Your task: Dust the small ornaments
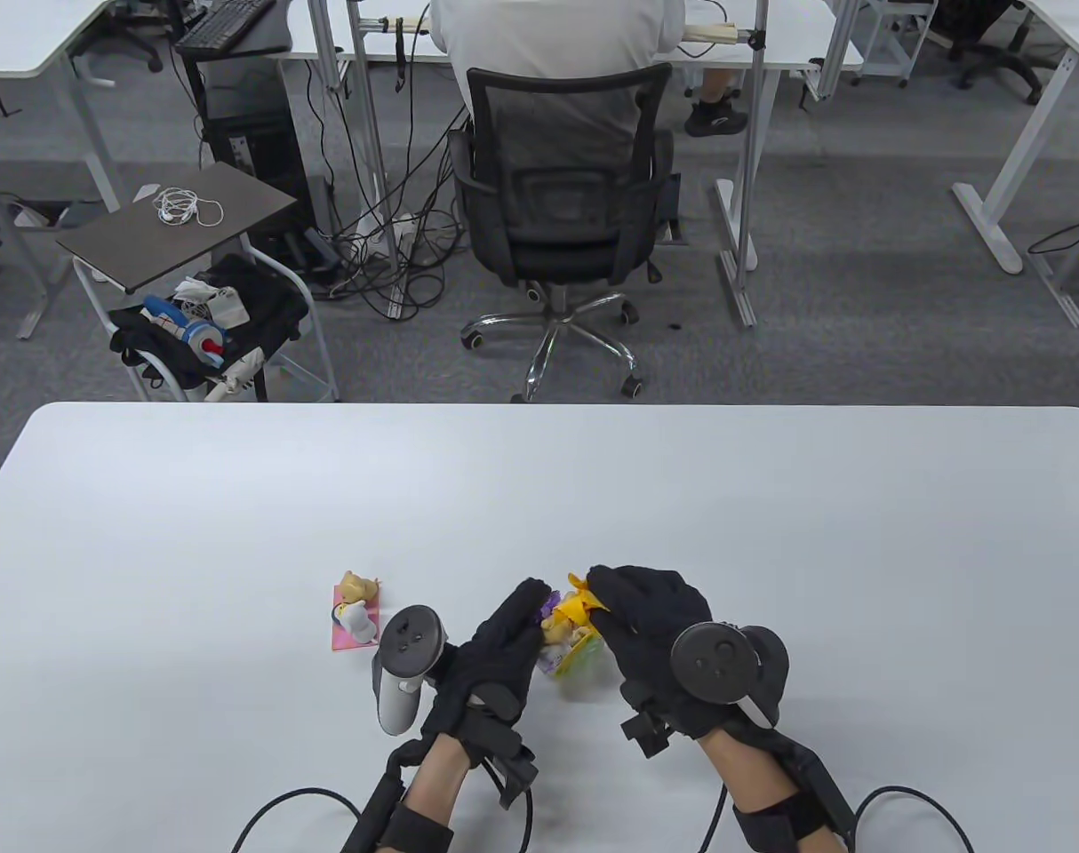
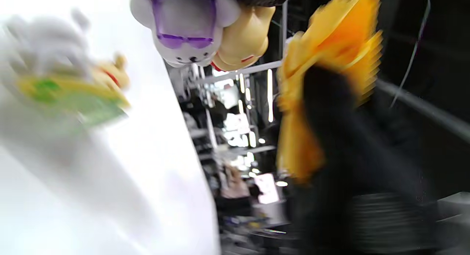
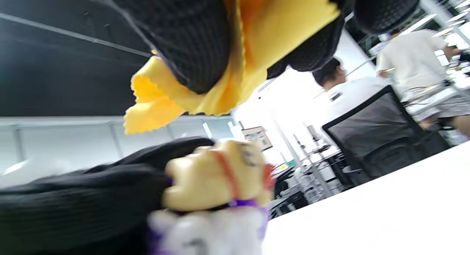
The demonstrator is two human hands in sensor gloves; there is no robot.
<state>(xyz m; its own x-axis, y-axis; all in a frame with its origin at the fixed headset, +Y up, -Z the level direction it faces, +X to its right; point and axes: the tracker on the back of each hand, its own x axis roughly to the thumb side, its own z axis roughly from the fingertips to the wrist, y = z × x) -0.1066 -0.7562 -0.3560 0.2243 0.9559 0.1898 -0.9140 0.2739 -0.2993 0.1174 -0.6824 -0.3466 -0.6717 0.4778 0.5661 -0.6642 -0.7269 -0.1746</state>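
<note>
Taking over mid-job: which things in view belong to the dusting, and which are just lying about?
Job:
yellow dusting cloth in right hand
purple-and-cream figurine in left hand
green-based figurine
pink-based bear figurine

Lying about:
white earphones on side table
black office chair

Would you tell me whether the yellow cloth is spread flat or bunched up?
Bunched up: the yellow cloth is crumpled between the right hand fingers, above the table.
</note>
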